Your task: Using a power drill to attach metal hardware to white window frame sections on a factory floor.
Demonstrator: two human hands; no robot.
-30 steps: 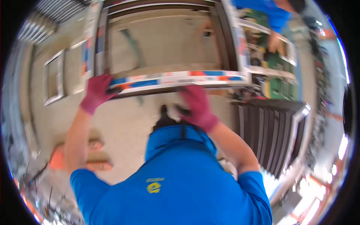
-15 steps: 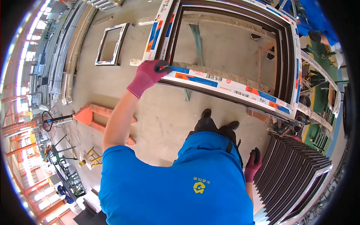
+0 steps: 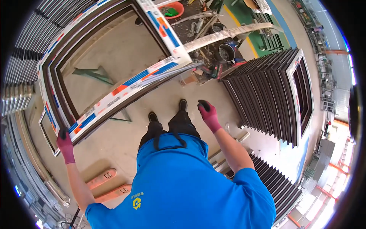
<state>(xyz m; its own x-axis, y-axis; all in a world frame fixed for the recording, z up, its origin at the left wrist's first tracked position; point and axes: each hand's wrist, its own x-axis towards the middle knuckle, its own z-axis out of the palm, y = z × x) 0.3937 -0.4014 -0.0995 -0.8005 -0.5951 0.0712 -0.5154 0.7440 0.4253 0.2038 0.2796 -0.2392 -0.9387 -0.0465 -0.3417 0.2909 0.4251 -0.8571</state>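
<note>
A large dark-brown window frame (image 3: pixel 114 100), covered with white, blue and orange protective tape, lies raised above the floor in front of me. Both my hands wear maroon gloves with black fingers. At the frame's near left corner, my left hand (image 3: pixel 65 147) is closed on the edge, its fingertips partly hidden. My right hand (image 3: pixel 209 116) hangs in the air right of my legs, apart from the frame. It holds nothing, and its fingers are loosely bent and apart.
Dark frames (image 3: pixel 263 91) stand in a dense row at right, with another row (image 3: pixel 276 185) behind. A cluttered bench holds a metal cup (image 3: pixel 226 52) and an orange basin (image 3: pixel 171 9). Orange pallet-truck forks (image 3: pixel 102 178) lie low at left; a small frame (image 3: pixel 47 133) leans nearby.
My view has swung to the right, so the frame now sits further left. My left hand stays at its near left corner. My right hand has come up and forward from beside my hip.
</note>
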